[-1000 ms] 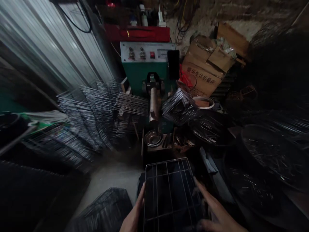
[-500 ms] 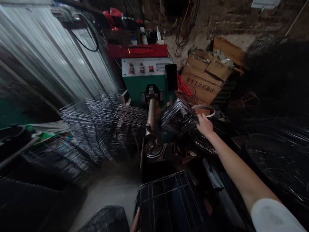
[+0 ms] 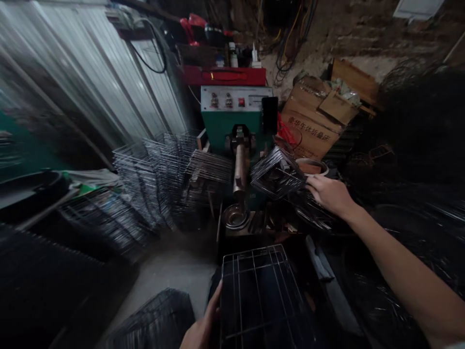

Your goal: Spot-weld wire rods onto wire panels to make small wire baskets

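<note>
My left hand (image 3: 204,322) grips the left side of a wire basket (image 3: 254,286), a shallow grid of thin metal rods low in the centre. My right hand (image 3: 330,195) reaches out with its fingers closed at the right corner of a stack of square wire frames (image 3: 278,172). Its fingertips pinch a wire frame at that corner; how many wires they hold is too dark to see. Between the hands and the green machine (image 3: 218,123), a metal cylinder arm (image 3: 240,169) points toward me over a round metal dish (image 3: 236,216).
Stacked wire grids (image 3: 145,179) stand left of the machine. A dark wire bundle (image 3: 156,320) lies on the floor at lower left. Behind my right hand are a white-rimmed bucket (image 3: 325,167) and a cardboard box (image 3: 308,121). A red case (image 3: 225,76) lies atop the machine.
The view has shifted, so the scene sits farther right. My right hand has drawn slightly right and back, still at the stack's corner. More of my left hand shows on the wire basket.
</note>
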Tool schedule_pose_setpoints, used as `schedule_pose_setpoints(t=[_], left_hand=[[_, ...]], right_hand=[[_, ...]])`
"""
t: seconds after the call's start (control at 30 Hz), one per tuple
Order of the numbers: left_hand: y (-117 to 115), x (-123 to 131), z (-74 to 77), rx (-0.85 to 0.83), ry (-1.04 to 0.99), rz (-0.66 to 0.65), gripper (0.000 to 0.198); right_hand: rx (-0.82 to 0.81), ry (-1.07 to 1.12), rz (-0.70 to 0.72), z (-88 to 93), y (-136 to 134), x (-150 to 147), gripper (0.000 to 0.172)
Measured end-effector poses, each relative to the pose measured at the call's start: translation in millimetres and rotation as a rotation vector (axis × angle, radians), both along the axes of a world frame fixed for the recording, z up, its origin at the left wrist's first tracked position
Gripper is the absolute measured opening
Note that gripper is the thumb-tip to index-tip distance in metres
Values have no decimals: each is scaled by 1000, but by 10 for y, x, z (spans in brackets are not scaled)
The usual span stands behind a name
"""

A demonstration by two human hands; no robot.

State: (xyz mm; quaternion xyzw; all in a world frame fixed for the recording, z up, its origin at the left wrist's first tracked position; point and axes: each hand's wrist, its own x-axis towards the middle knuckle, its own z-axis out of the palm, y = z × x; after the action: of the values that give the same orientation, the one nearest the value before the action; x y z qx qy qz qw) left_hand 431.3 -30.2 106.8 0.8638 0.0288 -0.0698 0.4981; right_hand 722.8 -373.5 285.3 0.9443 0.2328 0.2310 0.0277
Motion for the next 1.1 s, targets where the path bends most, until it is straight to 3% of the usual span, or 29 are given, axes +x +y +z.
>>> schedule_pose_setpoints(t=[0.07,0.13,0.2,0.27,0.37,0.43,0.47,0.57,0.63,0.73,0.83,1.0,1.1], left_hand=[[11,6,80,-17,-72,-18,115],[15,-5,194,13,-137,18,105],[-20,-28,329,61,-161,114,91],[-122,-59,469,-76,-189,214,87],[-362,-111,655,-613,-196,320,91],[-497,-136,733,-863,-147,391,90],[-535,-137,748,-893,-120,439,85],[-529,-72,694,-707,-67,579,69],[-463,14,593,-511,-73,603,59],[-378,137,421,-324,-91,564,53],[-350,184,300,-330,-66,520,58],[-325,157,188,-468,17,506,62],[-296,146,120,-378,-15,501,63]], right_hand=[[63,-52,110,173,-85,-536,27],[264,-93,265,339,-192,-1065,27],[527,-98,192,427,-267,-1504,27],[729,-22,44,346,-265,-1826,33],[851,283,16,-149,-119,-2120,44],[867,463,85,-616,20,-2206,44],[871,497,99,-839,88,-2223,44],[875,556,73,-1301,256,-2211,43],[869,588,50,-1408,324,-2182,44],[855,620,20,-1417,344,-2142,45],[838,667,-12,-1483,296,-2126,46],[945,759,-48,-1834,242,-2136,47],[1014,783,-26,-1989,246,-2131,46]])
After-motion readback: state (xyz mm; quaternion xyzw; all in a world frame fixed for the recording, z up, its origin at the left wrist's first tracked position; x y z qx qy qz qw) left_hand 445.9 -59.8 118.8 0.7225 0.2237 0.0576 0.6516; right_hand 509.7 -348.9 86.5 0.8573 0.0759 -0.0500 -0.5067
